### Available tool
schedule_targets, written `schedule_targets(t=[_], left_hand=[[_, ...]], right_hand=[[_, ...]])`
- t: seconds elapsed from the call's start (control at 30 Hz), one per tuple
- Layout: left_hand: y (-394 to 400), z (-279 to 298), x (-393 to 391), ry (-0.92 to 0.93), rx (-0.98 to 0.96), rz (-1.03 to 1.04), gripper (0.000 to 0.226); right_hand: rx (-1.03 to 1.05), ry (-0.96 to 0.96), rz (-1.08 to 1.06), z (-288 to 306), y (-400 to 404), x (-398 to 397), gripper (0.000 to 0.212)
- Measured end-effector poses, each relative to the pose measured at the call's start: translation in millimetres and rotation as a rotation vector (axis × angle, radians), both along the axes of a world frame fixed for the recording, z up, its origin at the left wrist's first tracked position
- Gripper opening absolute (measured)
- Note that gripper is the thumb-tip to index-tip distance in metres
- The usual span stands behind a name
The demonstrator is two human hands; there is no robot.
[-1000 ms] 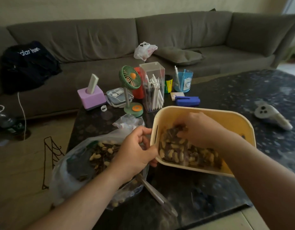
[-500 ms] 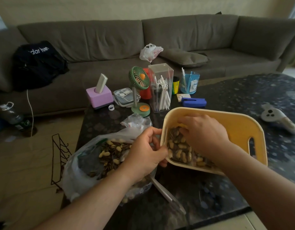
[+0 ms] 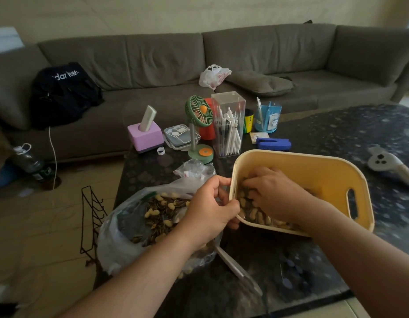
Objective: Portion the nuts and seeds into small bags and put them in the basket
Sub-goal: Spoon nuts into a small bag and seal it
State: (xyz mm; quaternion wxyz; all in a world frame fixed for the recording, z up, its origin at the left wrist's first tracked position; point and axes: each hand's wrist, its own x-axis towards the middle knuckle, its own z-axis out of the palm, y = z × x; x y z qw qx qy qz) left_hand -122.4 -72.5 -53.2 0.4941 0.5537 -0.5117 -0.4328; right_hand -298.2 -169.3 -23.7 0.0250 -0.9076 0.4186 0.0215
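Yellow basket [image 3: 325,171] steadied at its rim by the left hand [image 3: 208,212] as the right hand [image 3: 274,193] presses a filled nut bag [image 3: 256,212] inside; likely next, releasing it.

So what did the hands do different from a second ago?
Hardly anything. The right hand stays down in the yellow basket on the filled little bags, fingers shifting slightly. The left hand keeps gripping the basket's near-left rim. The big bag of nuts and seeds hasn't moved.
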Motion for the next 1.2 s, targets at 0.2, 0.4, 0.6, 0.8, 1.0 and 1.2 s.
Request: schedule_targets(t=[0.2,0.4,0.6,0.8,1.0,1.2], left_hand=[[-3.4,6.3,-13.0,0.077,0.036,0.008,0.033],[-11.7,9.1,-16.1,0.164,0.076,0.036,0.028],[-10.4,14.1,-10.8,0.291,0.129,-0.004,0.021],[6.3,28.3,36.1,0.074,0.195,0.049,0.03],[-40.2,44.8,109.3,-0.422,-0.002,0.349,0.031],[-95.2,11.4,90.2,-0.911,0.27,-0.042,0.036]], right_hand=[[0.155,0.138,0.016,3.9,-10.4,2.1,0.043],[0.265,0.132,-0.124,19.3,-14.0,2.7,0.036],[0.069,-0.345,-0.166,50.1,6.9,26.3,0.029],[-0.074,-0.513,-0.002,53.4,21.4,57.1,0.036],[0.116,-0.389,0.234,18.1,60.8,90.9,0.026],[0.255,-0.166,0.252,-30.9,57.6,85.5,0.029]])
